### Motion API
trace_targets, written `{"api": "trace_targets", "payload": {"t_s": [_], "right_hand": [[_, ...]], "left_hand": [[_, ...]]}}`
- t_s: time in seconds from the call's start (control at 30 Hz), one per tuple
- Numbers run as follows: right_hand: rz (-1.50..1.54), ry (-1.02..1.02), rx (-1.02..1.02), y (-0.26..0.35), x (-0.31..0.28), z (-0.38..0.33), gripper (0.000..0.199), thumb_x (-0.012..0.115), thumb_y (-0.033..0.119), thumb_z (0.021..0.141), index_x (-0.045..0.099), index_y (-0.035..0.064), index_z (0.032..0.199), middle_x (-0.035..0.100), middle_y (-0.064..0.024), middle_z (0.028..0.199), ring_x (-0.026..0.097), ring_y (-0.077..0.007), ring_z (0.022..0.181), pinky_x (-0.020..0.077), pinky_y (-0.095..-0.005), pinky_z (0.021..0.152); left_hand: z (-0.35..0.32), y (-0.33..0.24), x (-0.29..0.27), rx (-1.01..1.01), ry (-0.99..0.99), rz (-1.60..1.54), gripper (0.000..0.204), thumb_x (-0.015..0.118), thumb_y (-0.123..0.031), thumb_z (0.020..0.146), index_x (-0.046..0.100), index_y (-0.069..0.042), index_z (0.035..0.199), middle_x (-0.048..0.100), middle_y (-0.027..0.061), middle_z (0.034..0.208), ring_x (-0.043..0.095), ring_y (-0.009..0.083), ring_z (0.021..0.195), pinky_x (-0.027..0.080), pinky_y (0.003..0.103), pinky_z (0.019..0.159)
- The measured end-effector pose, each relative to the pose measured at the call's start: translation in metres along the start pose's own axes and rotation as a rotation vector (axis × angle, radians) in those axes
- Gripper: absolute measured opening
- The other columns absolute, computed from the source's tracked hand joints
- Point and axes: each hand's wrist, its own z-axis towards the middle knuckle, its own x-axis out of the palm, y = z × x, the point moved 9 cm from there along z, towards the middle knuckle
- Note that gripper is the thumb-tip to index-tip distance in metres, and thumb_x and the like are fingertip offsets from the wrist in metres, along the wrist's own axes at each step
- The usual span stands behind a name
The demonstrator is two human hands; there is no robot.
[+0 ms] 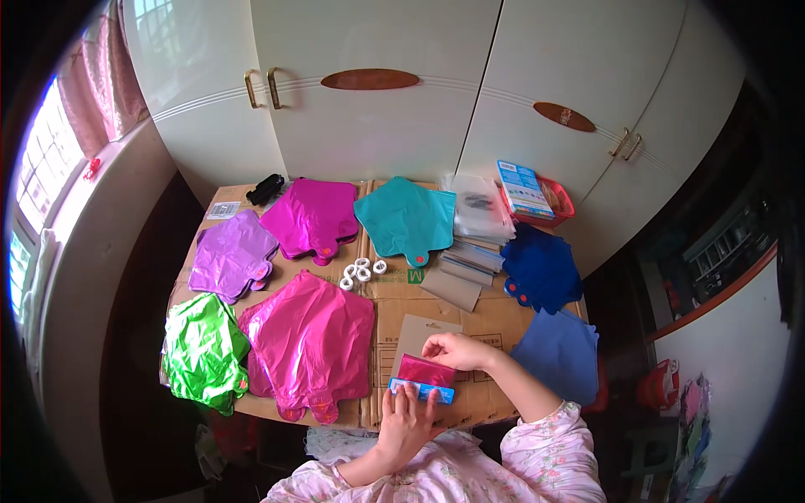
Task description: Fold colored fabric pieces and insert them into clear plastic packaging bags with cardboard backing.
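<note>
A small folded piece of shiny pink foil [426, 371] lies near the table's front edge, over a grey-brown card [423, 329] with a hanging slot. Along the foil's near edge runs a bright blue printed strip [444, 395]. My left hand [406, 426] rests on this strip from the near side, its fingers stretched out and apart. From the right, my right hand [457, 350] reaches over the card with fingers curled together at the foil's far edge. Its fingertips are partly hidden. Left of the hands lies a large stack of pink foil balloons [310, 339].
Foil balloon stacks in green [204, 348], lilac [231, 254], magenta [312, 218], teal [404, 218], dark blue [543, 268] and lighter blue [558, 356] ring the cardboard-covered table. White ribbon rolls [362, 273], grey cards [453, 285], clear bags [478, 205] and a red basket [563, 204] lie between or behind.
</note>
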Motion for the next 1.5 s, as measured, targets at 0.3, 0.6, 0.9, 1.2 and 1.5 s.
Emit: {"api": "trace_targets", "payload": {"t_s": [0.3,0.6,0.9,1.2,1.5], "right_hand": [[0.138,-0.05,0.036,-0.003,-0.006,-0.001,0.016,0.064,0.011,0.087,0.063,-0.0013,0.097,0.067,-0.0051,0.088,0.06,-0.0096,0.081,0.0488,-0.0259,0.074],[-0.385,-0.304,-0.181,0.036,-0.015,0.004,0.018,0.07,0.017,0.08,0.064,0.005,0.092,0.064,-0.0081,0.084,0.063,-0.0227,0.079,0.0499,-0.0335,0.073],[-0.971,-0.643,-0.614,0.065,0.014,0.004,0.021,0.062,0.017,0.08,0.062,0.0146,0.101,0.055,-0.003,0.086,0.057,-0.0223,0.088,0.0467,-0.0364,0.078],[-0.87,-0.926,-0.327,0.053,-0.167,0.024,0.031,0.045,0.004,0.083,0.055,0.0061,0.112,0.06,-0.0119,0.109,0.057,-0.032,0.103,0.0467,-0.0425,0.085],[-1.038,-0.746,0.026,-0.013,-0.263,0.044,0.028,0.057,0.017,0.084,0.062,0.011,0.111,0.063,-0.0108,0.117,0.061,-0.0287,0.102,0.0444,-0.0446,0.089]], "left_hand": [[0.001,0.001,-0.002,0.004,0.004,0.0,0.076,0.06,-0.058,0.077,0.045,-0.011,0.136,0.048,0.0337,0.121,0.05,0.044,0.109,0.036,0.059,0.095],[0.01,0.004,-0.007,0.054,-0.034,0.078,0.047,0.06,-0.033,0.082,0.053,-0.012,0.124,0.055,0.0273,0.11,0.058,0.036,0.094,0.044,0.049,0.088],[0.031,-0.001,-0.015,0.176,0.123,0.066,0.03,0.05,-0.016,0.085,0.051,-0.009,0.114,0.06,0.0264,0.109,0.062,0.0283,0.085,0.045,0.04,0.082],[0.033,-0.007,-0.008,0.259,0.099,0.212,0.035,0.052,-0.017,0.082,0.05,-0.008,0.116,0.058,0.0279,0.114,0.063,0.028,0.088,0.044,0.038,0.08],[0.037,-0.003,-0.011,0.261,0.081,0.141,0.036,0.054,-0.022,0.082,0.048,-0.004,0.112,0.06,0.0306,0.107,0.062,0.0315,0.093,0.045,0.04,0.084]]}}
